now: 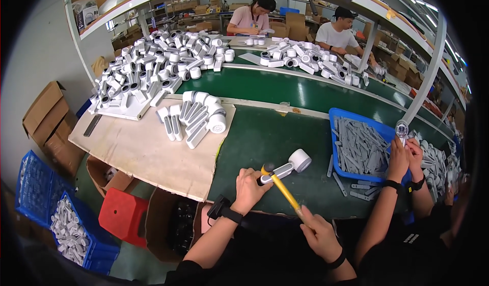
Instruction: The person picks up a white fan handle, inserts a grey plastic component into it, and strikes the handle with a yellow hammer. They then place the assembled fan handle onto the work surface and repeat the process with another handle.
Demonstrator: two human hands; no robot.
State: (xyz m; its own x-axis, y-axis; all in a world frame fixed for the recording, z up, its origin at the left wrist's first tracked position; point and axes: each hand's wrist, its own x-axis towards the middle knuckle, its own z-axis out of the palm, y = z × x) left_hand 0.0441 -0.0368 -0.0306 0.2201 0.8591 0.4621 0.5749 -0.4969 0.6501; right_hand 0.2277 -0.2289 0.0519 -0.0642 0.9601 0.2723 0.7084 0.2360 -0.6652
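Pinching one white-and-gray round-headed handheld unit (291, 166) by its handle end with left hand (248, 188), at green bench (260, 133); gripping one yellow-handled hammer (287, 196) in closed right hand (319, 233). Further right: one blue tray (333, 115) of gray strips (361, 146).

The white showerhead-like piece (286, 169), grey-striped along its handle, slants over the green worktop (254, 138), round head toward the far right; the yellow-handled hammer (287, 193) crosses it, dark head above the handle's near end, contact unclear
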